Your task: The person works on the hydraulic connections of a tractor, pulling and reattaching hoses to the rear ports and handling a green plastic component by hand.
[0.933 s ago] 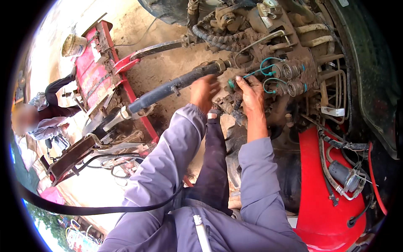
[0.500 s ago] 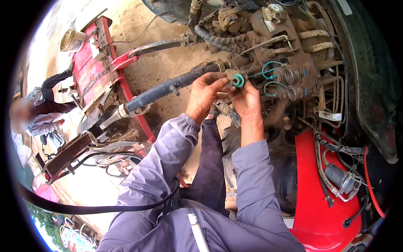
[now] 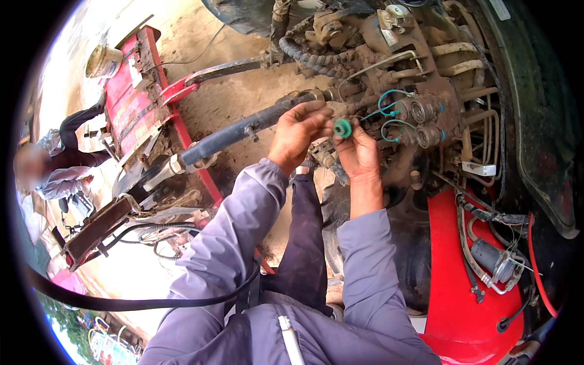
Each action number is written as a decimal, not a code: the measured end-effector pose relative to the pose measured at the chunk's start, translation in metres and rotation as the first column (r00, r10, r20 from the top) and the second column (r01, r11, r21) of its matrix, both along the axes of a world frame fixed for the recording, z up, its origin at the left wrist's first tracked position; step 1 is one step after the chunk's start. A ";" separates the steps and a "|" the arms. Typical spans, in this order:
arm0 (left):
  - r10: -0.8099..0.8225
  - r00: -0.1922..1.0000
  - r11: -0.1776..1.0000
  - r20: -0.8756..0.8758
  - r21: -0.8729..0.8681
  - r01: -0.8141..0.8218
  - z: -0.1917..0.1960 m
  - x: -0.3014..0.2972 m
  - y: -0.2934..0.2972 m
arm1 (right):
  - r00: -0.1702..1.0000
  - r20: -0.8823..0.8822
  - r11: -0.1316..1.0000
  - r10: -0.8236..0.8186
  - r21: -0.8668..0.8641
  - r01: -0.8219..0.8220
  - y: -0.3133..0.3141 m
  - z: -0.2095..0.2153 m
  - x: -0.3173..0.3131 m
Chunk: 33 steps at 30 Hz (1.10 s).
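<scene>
1. Bright outdoor daylight; the sandy ground (image 3: pixel 237 97) at upper left is washed out by glare.
2. The machinery at right sits in dimmer shade, with soft shadows.
3. Fisheye view: a black round border, with straight edges bending near the rim.
4. The centre is sharp; a person's face at far left is blurred.

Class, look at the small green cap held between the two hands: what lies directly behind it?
Behind the green cap sits the mud-caked valve block with green-ringed couplers and thin green tethers. The right hand and left hand cover the parts just below the cap.
</scene>
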State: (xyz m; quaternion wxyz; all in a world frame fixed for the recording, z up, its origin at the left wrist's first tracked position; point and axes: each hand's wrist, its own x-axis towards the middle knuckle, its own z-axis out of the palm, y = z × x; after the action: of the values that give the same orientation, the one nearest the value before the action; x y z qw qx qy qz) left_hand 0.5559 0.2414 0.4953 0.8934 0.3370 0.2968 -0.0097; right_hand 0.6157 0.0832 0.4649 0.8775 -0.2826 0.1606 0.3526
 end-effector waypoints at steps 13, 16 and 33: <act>0.116 0.986 0.565 -0.122 0.825 0.036 -0.038 0.024 -0.020 | 0.985 -0.170 0.972 -0.008 0.228 0.047 0.017 0.040 0.011; 0.141 0.988 0.703 -0.057 0.709 -0.059 -0.047 0.005 -0.021 | 0.982 -0.191 0.970 -0.009 0.236 0.055 0.017 0.026 0.007; 0.020 0.999 0.886 -0.027 0.464 -0.005 0.039 -0.012 -0.015 | 0.996 0.051 0.997 0.071 0.003 -0.071 0.016 0.026 0.009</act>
State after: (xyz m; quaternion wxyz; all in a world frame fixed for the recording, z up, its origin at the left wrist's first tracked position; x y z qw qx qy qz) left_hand 0.5443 0.2267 0.5340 0.7825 0.5384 0.3065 0.0618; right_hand 0.6244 0.0988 0.4905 0.8689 -0.2950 0.1273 0.3766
